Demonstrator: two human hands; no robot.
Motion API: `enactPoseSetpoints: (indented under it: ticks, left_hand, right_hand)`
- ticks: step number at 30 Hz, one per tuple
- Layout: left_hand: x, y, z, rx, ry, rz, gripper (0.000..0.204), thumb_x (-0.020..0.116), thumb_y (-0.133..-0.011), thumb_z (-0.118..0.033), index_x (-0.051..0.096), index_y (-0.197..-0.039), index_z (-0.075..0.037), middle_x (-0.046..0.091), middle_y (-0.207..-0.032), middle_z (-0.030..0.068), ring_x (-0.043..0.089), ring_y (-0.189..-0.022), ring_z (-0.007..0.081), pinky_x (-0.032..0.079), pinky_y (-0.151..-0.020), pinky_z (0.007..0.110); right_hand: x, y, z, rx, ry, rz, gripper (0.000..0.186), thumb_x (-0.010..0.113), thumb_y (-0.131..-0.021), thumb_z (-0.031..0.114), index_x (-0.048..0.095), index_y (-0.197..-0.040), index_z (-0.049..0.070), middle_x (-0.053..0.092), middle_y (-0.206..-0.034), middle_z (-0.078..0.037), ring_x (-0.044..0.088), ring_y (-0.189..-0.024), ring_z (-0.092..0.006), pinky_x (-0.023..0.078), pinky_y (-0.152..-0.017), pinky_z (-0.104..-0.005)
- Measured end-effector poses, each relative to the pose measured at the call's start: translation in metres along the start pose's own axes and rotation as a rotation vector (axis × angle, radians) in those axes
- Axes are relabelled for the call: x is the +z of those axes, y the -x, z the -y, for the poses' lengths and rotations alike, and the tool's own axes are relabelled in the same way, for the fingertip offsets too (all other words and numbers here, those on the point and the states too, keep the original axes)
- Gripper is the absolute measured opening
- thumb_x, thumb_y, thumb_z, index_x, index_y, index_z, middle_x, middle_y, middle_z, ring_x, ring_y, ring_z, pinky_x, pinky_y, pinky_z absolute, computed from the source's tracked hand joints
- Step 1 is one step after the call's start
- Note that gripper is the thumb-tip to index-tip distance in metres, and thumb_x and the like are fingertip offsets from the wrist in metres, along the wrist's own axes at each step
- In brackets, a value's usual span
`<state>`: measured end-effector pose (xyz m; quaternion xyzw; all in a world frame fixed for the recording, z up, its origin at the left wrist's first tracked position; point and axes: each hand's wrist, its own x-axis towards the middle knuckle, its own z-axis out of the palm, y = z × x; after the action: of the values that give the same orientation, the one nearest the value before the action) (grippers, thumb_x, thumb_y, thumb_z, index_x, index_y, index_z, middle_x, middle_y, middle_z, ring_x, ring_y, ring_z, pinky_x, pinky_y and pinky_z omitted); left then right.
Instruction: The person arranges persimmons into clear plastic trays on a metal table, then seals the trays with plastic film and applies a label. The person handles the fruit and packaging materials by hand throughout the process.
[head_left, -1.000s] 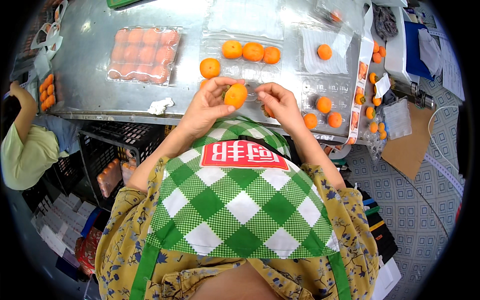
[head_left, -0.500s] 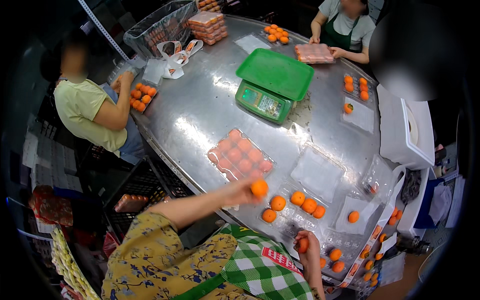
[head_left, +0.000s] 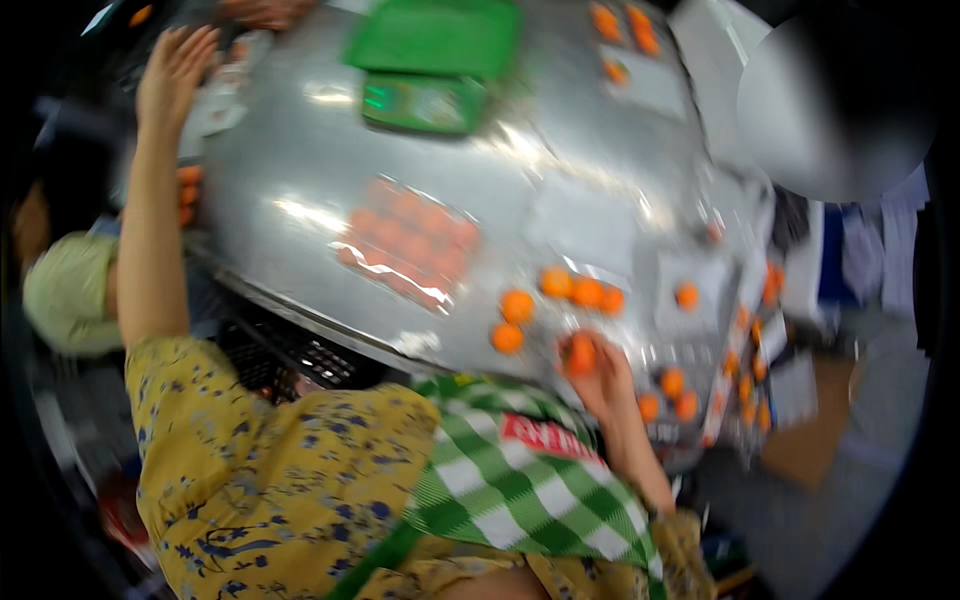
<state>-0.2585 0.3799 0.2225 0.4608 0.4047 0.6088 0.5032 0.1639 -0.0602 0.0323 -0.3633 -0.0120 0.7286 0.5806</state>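
Note:
My left hand [head_left: 178, 75] is stretched far out to the upper left, blurred, its fingers extended with no fruit visible in them. Near the table's front edge my right hand [head_left: 605, 380] grips a round orange fruit [head_left: 580, 355]. Just beyond it, several similar fruits [head_left: 586, 292] sit in a clear plastic tray. To the left of these lies a closed clear pack [head_left: 410, 240] full of orange fruit. A small blurred orange shape [head_left: 140, 15] shows beyond my left hand; what it is I cannot make out.
A green scale [head_left: 425, 100] stands across the metal table [head_left: 270, 160]. A lined tray [head_left: 585, 220] and loose fruits [head_left: 672, 382] lie to the right. At the left edge is a person in a pale yellow top [head_left: 70, 290]. Black crates [head_left: 290, 350] stand below the table.
My left hand has swung from the table to the upper left and the fruit is gone from it. My right hand, still holding its fruit, has moved toward the tray. The whole view has shifted.

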Motion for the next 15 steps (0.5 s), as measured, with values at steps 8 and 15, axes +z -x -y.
enactPoseSetpoints:
  ticks: [8,15]
  left_hand:
    - [0.115,0.229,0.150,-0.128,-0.398,0.433,0.042,0.055,-0.094,-0.022,0.046,-0.131,-0.004,0.062,-0.105,0.0089,0.062,-0.089,0.0166,0.049,-0.081,0.030]
    - [0.189,0.351,0.208,-0.475,-0.157,0.643,0.037,0.057,-0.092,-0.012,0.049,-0.127,-0.003,0.062,-0.103,0.0079,0.062,-0.089,0.0148,0.048,-0.080,0.026]
  right_hand:
    - [-0.001,-0.002,0.011,-0.269,0.413,0.046,0.060,0.056,-0.073,-0.007,0.041,-0.130,0.007,0.048,-0.122,-0.009,0.049,-0.116,-0.0203,0.042,-0.099,-0.0333]
    - [-0.026,-0.005,0.011,-0.532,1.024,-0.159,0.059,0.069,-0.071,0.000,0.047,-0.126,0.004,0.053,-0.116,-0.010,0.057,-0.104,-0.0221,0.051,-0.081,-0.0308]
